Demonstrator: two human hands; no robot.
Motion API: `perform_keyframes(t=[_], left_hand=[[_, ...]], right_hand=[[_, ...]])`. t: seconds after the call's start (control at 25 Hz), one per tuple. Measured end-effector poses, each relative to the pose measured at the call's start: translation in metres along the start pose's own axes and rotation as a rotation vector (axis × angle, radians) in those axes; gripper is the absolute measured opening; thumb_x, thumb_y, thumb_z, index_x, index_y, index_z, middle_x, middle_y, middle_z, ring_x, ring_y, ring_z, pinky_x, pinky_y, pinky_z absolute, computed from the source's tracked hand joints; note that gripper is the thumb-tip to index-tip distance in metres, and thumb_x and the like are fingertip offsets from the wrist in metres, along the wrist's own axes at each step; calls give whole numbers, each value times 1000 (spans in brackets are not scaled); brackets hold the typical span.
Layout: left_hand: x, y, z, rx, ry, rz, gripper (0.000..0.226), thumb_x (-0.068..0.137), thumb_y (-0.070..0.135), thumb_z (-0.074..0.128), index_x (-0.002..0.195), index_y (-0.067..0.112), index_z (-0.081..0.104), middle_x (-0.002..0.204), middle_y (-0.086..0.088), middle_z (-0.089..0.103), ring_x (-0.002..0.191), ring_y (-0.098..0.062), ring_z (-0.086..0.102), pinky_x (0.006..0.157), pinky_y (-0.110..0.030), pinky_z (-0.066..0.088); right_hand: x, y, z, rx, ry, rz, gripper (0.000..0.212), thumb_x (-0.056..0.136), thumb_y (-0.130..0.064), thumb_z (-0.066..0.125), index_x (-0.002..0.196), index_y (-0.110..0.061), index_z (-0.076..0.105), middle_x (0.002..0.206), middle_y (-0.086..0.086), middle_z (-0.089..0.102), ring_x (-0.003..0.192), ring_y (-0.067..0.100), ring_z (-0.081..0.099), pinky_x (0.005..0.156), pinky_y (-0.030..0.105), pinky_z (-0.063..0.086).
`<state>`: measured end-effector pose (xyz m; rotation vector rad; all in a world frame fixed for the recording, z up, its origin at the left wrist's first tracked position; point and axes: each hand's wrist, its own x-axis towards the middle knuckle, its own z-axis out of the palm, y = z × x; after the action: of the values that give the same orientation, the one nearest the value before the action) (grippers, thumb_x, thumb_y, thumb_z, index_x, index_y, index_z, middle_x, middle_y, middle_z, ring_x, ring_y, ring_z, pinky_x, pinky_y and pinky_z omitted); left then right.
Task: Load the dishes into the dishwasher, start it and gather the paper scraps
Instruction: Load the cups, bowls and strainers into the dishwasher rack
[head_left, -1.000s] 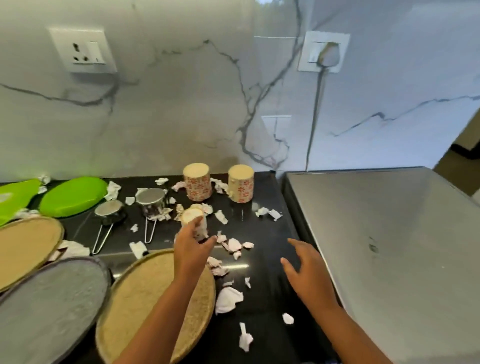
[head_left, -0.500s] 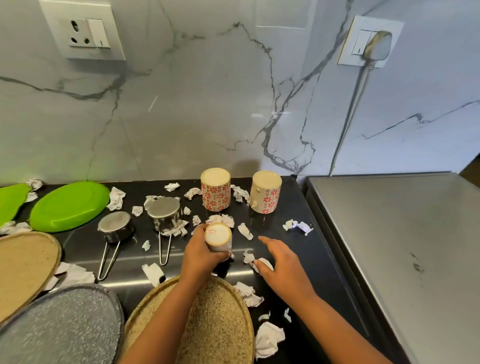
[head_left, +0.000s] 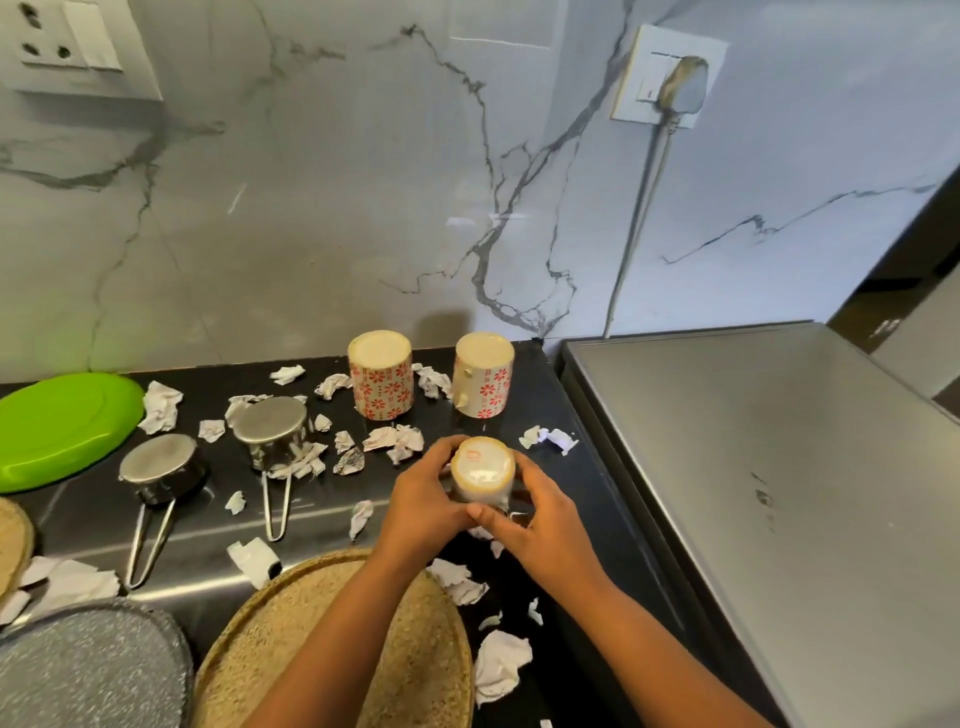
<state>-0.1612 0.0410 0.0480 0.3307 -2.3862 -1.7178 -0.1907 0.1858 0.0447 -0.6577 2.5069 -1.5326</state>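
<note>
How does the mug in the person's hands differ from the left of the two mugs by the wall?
The held mug is gripped between the left hand and right hand; the wall mug stands alone on the counter, untouched. The held mug is nearer the camera, so mostly its base shows; the wall mug shows its side of red flowers. Both are upside down with cream bases.

Head view, looking down (close), counter (head_left: 156, 525)

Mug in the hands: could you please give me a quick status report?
Left hand and right hand both gripping upturned mug. Two more mugs inverted behind. Paper scraps litter counter.
</note>
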Motion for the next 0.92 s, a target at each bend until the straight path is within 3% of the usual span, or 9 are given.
perform_keyframes(t=[0.08, 0.28, 0.4, 0.52, 0.6, 0.8, 0.92], left_hand=[[0, 12, 23, 13, -89, 72, 63, 60, -1, 79, 99, 42, 55, 98, 20, 65, 92, 12, 59, 74, -6, 46], [-4, 39, 98, 32, -349, 198, 65, 55, 6, 77, 109, 36, 57, 101, 18, 67, 96, 8, 60, 80, -9, 46], [-15, 56, 156, 15, -537, 281, 66, 55, 17, 75, 117, 28, 56, 110, 14, 65, 103, 4, 60, 89, -12, 46], [-31, 70, 221, 42, -697, 348, 69, 58, 13, 82, 120, 27, 53, 116, 13, 59, 110, -1, 56, 89, -9, 44], [-45, 76, 266, 81, -793, 369, 74, 61, 17, 86, 126, 25, 51, 122, 14, 54, 114, -2, 50, 90, -15, 46], [-68, 83, 360, 163, -837, 413, 65, 71, 23, 80, 129, 20, 52, 127, 9, 52, 116, -6, 47, 94, -22, 44], [-78, 86, 402, 241, -771, 467, 54, 76, 24, 75, 126, 18, 54, 122, 9, 53, 113, -12, 50, 95, -21, 37]], right_hand=[[-8, 2, -20, 81, 86, 28, 57, 70, -41, 77, 118, -44, 46, 114, -24, 57, 107, -8, 54, 87, 12, 46], [-50, 27, -83, 81, 319, 180, 58, 65, -28, 83, 111, -38, 49, 103, -28, 57, 96, -19, 52, 78, 5, 43], [-89, 50, -128, 29, 492, 255, 55, 61, -27, 86, 103, -39, 52, 98, -20, 63, 91, -10, 57, 73, 10, 47], [-138, 68, -169, 6, 650, 321, 52, 62, -25, 85, 102, -37, 53, 95, -20, 63, 90, -7, 59, 69, 8, 47], [-176, 80, -197, 24, 763, 390, 51, 63, -27, 85, 104, -33, 54, 95, -17, 64, 88, 1, 61, 67, 12, 50], [-266, 121, -256, 42, 1083, 571, 53, 60, -21, 86, 101, -31, 54, 89, -12, 65, 81, 5, 63, 62, 15, 52], [-312, 148, -278, 40, 1195, 677, 53, 62, -23, 86, 102, -29, 52, 95, -5, 65, 86, 13, 64, 70, 27, 55]])
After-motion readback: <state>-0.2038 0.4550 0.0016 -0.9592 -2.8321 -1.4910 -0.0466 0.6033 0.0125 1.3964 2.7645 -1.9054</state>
